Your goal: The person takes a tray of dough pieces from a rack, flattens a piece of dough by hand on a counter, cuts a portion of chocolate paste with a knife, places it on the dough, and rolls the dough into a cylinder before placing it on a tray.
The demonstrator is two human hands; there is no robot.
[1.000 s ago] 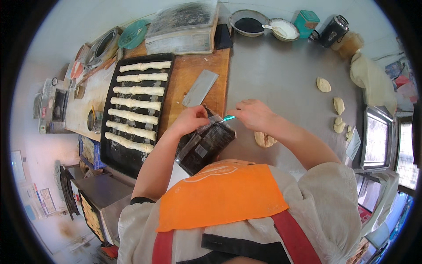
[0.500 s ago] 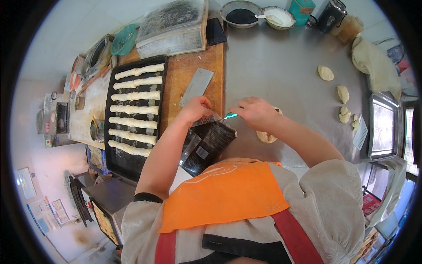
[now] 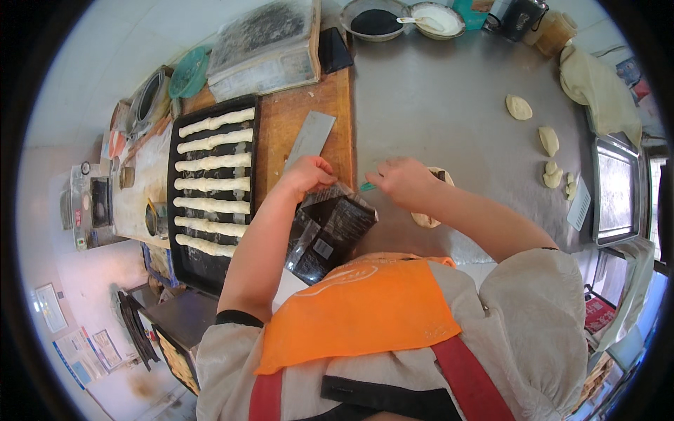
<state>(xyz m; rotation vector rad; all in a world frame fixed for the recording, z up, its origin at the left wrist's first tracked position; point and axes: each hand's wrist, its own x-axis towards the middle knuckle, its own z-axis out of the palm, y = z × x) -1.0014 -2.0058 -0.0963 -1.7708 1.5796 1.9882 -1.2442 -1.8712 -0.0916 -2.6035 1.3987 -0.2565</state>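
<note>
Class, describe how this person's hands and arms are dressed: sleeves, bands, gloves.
The left hand and right hand wear no gloves; the forearms are bare. The left sleeve and right sleeve are loose and greyish beige. A black band shows at the left sleeve's edge.

Teal tool (image 3: 367, 186) partly hidden by right fingers (image 3: 385, 170)

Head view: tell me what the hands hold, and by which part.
Left hand: the dark bag, by its upper edge. Right hand: a small teal implement; the exact grip is hidden.
</note>
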